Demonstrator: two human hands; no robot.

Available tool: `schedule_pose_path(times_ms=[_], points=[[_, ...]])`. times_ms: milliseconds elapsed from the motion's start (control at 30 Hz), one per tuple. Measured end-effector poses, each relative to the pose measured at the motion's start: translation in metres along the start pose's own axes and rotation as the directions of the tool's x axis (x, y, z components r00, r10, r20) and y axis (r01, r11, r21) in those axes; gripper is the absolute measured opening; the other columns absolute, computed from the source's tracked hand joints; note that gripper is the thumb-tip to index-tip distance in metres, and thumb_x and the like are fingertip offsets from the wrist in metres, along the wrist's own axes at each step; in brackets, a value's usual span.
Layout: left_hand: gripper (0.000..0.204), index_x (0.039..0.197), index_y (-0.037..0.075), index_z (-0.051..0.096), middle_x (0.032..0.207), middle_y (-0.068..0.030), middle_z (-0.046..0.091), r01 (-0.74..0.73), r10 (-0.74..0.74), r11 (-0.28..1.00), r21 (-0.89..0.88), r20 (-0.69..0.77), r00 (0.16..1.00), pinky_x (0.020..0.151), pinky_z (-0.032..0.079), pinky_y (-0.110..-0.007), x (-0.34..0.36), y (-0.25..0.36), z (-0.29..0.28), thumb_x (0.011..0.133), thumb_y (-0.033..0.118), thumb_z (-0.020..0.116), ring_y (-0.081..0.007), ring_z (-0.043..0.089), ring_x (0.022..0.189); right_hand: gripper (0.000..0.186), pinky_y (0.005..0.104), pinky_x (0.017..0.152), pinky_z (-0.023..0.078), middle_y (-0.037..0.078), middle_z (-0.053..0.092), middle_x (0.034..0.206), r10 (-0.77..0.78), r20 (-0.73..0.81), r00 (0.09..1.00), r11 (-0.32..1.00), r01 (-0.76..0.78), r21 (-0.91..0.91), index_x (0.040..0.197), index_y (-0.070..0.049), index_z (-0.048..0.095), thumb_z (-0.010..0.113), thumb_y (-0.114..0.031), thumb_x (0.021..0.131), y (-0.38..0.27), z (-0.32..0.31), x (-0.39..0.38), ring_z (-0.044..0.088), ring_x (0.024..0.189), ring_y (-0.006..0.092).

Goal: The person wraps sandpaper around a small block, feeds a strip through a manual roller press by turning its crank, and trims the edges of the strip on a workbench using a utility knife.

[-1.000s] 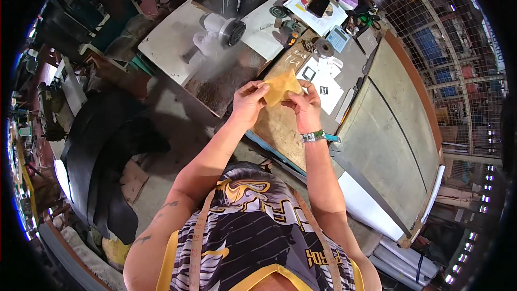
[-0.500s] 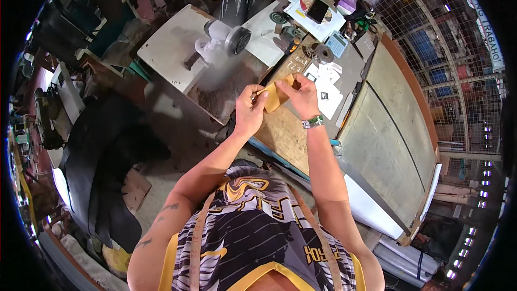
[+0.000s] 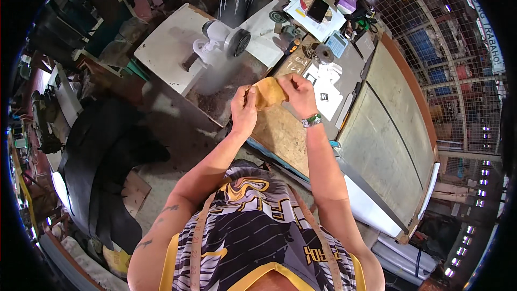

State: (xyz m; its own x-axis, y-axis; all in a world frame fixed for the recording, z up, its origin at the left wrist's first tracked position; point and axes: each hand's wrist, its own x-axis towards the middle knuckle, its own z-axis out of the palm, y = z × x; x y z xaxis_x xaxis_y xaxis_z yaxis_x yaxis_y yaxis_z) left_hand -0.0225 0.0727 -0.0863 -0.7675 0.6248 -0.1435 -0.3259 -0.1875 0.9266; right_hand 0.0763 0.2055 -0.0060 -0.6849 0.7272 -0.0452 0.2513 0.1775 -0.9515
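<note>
A small tan-yellow piece of leather-like sheet [image 3: 269, 94] is stretched between my two hands above the wooden worktable [image 3: 283, 134]. Its broad face shows, slightly bowed. My left hand [image 3: 244, 109] pinches its left edge, with the thumb on top. At the right edge my right hand [image 3: 299, 96] grips it with bent fingers, the fingertips partly hidden. A green patterned band [image 3: 312, 120] circles my right wrist. White paper pieces [image 3: 325, 89] lie on the table just beyond my right hand.
A white machine-like device with a round dark end [image 3: 237, 41] stands on the table at the far left. Beyond are a calculator [image 3: 337, 44], a phone [image 3: 318, 9] and a tape roll [image 3: 324, 53]. Black sheet material [image 3: 107, 167] hangs at left. A grey-topped panel [image 3: 382, 134] is at right.
The tan piece has gone from folded and narrow to opened out, its broad face showing. My left hand has shifted slightly left, and the right hand's fingers have turned.
</note>
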Motion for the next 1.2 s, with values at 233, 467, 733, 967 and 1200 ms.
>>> schedule_pose_path(times_ms=[233,467,733,967,1200], points=[[0.030,0.109,-0.003,0.064,0.093,-0.0052,0.067,0.011,-0.013,1.000,0.025,0.113,0.993,0.074,0.053,-0.029,0.005,0.003,0.002,0.109,0.026,0.057,-0.0112,0.062,0.082,0.027,0.0242,0.060,0.048,-0.001,0.065,0.081,0.086,0.079,0.993,0.988,-0.095,0.124,0.105,-0.001,0.071,0.080,-0.023,0.093,-0.014,-0.001,0.001,0.058,0.067,0.0067],[0.045,0.124,-0.002,0.061,0.111,-0.0133,0.072,0.325,-0.181,0.860,-0.393,0.361,0.915,0.075,0.061,-0.037,0.001,0.031,0.008,0.110,0.039,0.051,-0.0231,0.074,0.090,0.025,0.0264,0.059,0.046,-0.001,0.065,0.073,-0.006,0.003,1.000,1.000,0.006,-0.003,0.089,0.001,0.069,0.079,-0.021,0.093,-0.003,-0.005,0.009,0.054,0.066,0.0055],[0.100,0.137,-0.001,0.054,0.120,-0.0162,0.071,0.348,-0.138,0.861,-0.371,0.488,0.862,0.087,0.055,-0.040,0.007,0.029,0.009,0.097,0.083,0.018,-0.0294,0.072,0.100,0.028,0.0345,0.054,0.043,0.012,0.058,0.066,-0.238,-0.017,0.971,0.885,0.209,-0.416,0.085,0.001,0.062,0.072,-0.022,0.098,0.000,-0.001,0.014,0.049,0.057,0.0180],[0.109,0.141,0.001,0.050,0.114,-0.0140,0.071,0.475,-0.313,0.767,-0.432,0.395,0.864,0.090,0.053,-0.044,0.010,0.028,0.002,0.089,0.092,0.020,-0.0285,0.071,0.098,0.030,0.0398,0.056,0.043,0.019,0.054,0.066,-0.139,-0.038,0.990,0.922,0.115,-0.370,0.082,0.002,0.058,0.070,-0.020,0.098,-0.014,-0.010,0.011,0.049,0.056,0.0308],[0.022,0.109,-0.001,0.071,0.093,-0.0066,0.072,0.361,-0.192,0.842,-0.402,0.402,0.895,0.065,0.057,-0.032,0.017,0.008,0.015,0.098,0.018,0.074,-0.0162,0.069,0.077,0.037,0.0362,0.053,0.043,0.014,0.055,0.062,-0.258,-0.069,0.964,0.879,0.205,-0.431,0.080,0.003,0.058,0.072,-0.026,0.098,-0.008,-0.007,0.005,0.053,0.054,0.0227]])
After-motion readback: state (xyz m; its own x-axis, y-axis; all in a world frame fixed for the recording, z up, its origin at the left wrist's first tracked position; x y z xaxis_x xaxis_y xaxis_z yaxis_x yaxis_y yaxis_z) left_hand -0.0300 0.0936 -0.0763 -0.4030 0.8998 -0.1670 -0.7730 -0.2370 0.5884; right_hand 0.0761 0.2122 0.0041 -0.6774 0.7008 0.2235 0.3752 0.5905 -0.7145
